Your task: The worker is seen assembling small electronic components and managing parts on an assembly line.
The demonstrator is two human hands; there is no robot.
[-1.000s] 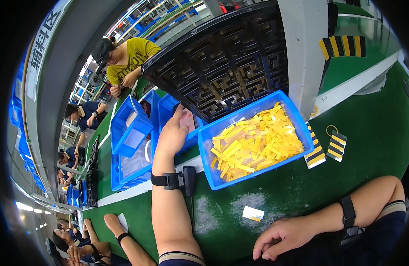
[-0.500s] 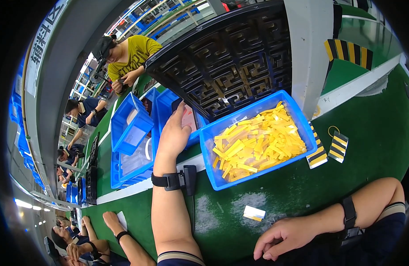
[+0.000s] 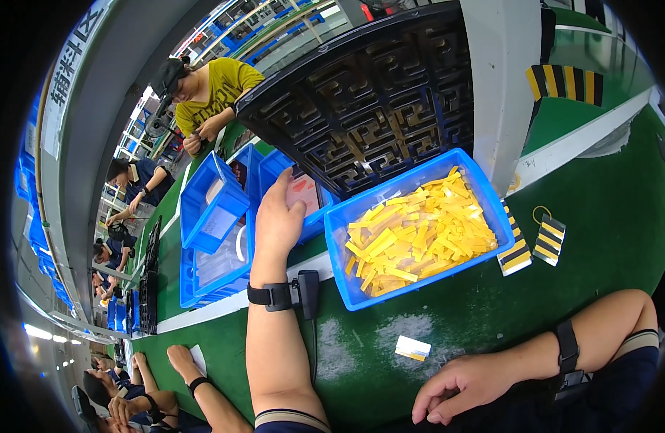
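My left hand (image 3: 280,220) reaches over the blue bin (image 3: 314,229) behind the table's edge. Its fingers are stretched out and the thumb stands apart, beside a flat pinkish piece with a dark edge (image 3: 304,193) in that bin. Nothing shows in its grasp, though the fingertips are partly hidden. My right hand (image 3: 462,386) rests low over the green table, loosely curled with gaps between fingers and thumb, and holds nothing visible. Just beyond it lies a small white and yellow strip (image 3: 413,348). A blue bin (image 3: 358,297) heaped with yellow strips (image 3: 423,231) stands between the hands.
A black moulded tray (image 3: 376,94) leans behind the strip bin, against a grey post (image 3: 495,86). Stacked blue bins (image 3: 216,206) stand left of my hand. Striped yellow-black tags (image 3: 549,239) lie at right. Co-workers sit at left, one in a yellow shirt (image 3: 221,83) opposite.
My left hand has drawn slightly left and back from the pinkish piece, uncovering more of it. My right hand has stayed in place.
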